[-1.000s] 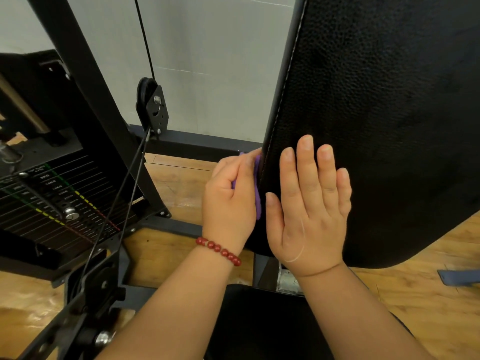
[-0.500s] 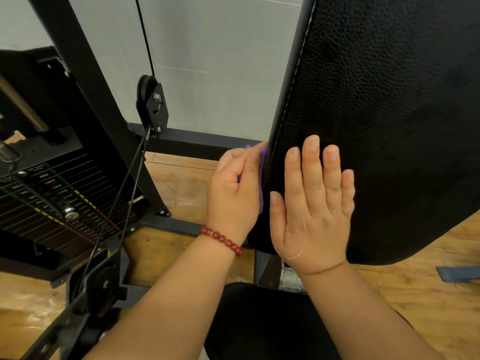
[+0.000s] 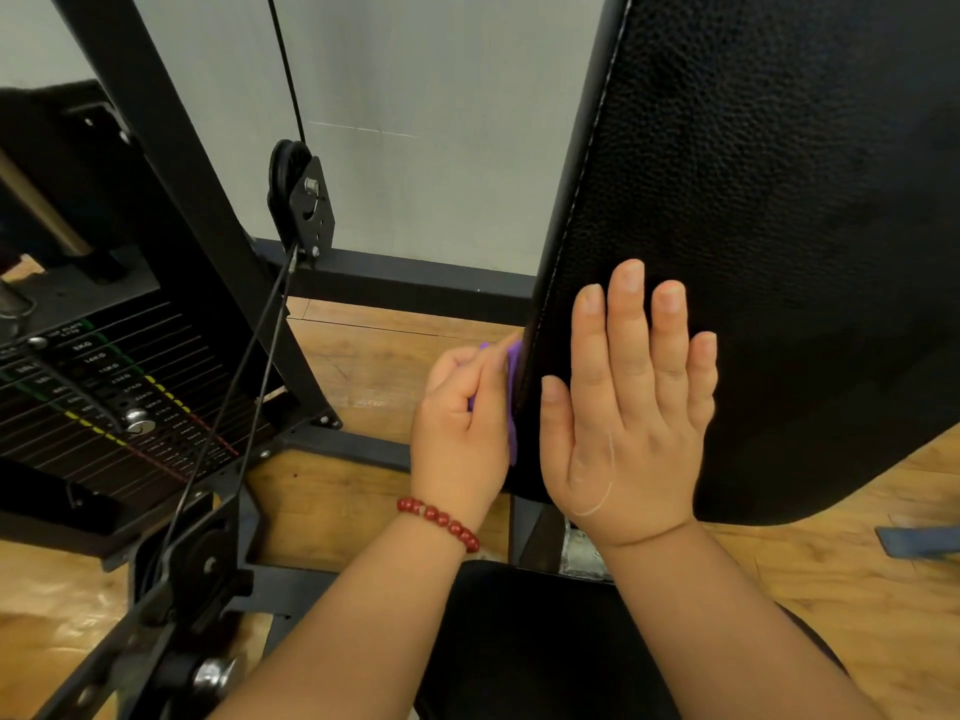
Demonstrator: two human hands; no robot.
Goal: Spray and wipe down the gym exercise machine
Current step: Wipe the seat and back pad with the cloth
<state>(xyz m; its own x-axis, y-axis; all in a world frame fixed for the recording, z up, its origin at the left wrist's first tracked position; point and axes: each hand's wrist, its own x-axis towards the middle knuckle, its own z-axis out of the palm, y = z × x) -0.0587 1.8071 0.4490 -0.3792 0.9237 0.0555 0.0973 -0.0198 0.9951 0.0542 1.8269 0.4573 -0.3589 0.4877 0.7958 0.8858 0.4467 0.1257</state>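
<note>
our left hand (image 3: pixel 462 433) curled round the purple cloth (image 3: pixel 513 402) against the back pad (image 3: pixel 753 226) edge, right hand (image 3: pixel 628 407) flat, fingers straight, pressing the pad just beside it

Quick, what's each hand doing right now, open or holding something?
Left hand: grips the purple cloth against the edge of the pad.
Right hand: open, flat on the pad.

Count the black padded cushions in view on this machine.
2: the upright back pad, which the right hand presses flat against, and the seat pad at the bottom centre of the view. More may lie out of frame.
</note>
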